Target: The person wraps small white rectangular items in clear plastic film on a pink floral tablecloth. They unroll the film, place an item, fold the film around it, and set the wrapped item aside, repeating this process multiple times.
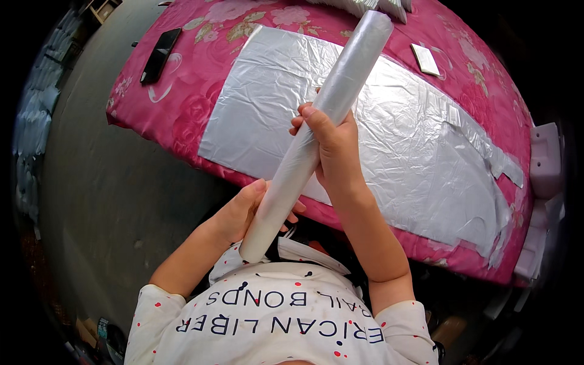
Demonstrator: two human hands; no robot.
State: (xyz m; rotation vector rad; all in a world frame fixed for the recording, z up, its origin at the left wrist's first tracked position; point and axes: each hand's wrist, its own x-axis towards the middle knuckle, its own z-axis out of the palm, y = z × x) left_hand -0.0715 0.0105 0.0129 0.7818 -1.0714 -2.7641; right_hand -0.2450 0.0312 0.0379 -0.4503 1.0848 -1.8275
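A long roll of translucent plastic film point(322, 125) slants across the middle of the view, its lower end close to my shirt and its upper end over the table. My right hand point(331, 137) is wrapped round the roll near its middle, thumb on top. Lower down, my left hand point(246, 210) grips the same roll near its bottom end, some fingers hidden beneath it. Under the roll's upper part, a wrinkled silvery plastic sheet point(420, 146) lies spread flat on the table.
The table wears a pink flowered cloth point(194, 112). A black phone point(161, 56) lies at its far left, and a small white rectangular item point(424, 59) at the far right. White stacked material point(365, 5) sits at the back edge. Pale plastic stools point(544, 158) stand by the right edge.
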